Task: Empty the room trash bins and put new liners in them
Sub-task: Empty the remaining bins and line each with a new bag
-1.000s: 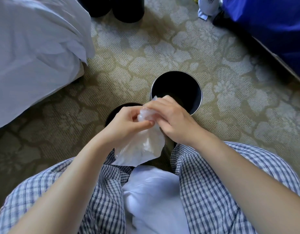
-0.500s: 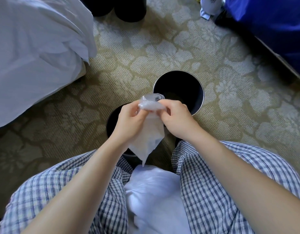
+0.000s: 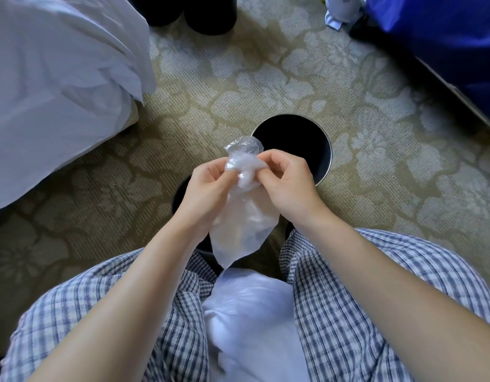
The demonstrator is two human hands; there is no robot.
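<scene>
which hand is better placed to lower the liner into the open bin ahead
Right, probably. The right hand pinches the liner just at the near edge of that bin, while the left hand, also pinching it, sits farther left over the other bin.

Seen from above, a left hand (image 3: 208,188) and a right hand (image 3: 286,183) pinch the bunched top of a clear plastic liner (image 3: 242,216). Just beyond the liner stands a round black bin (image 3: 325,161) on patterned carpet (image 3: 266,78). A second bin (image 3: 179,195) sits beneath the liner, mostly hidden.
</scene>
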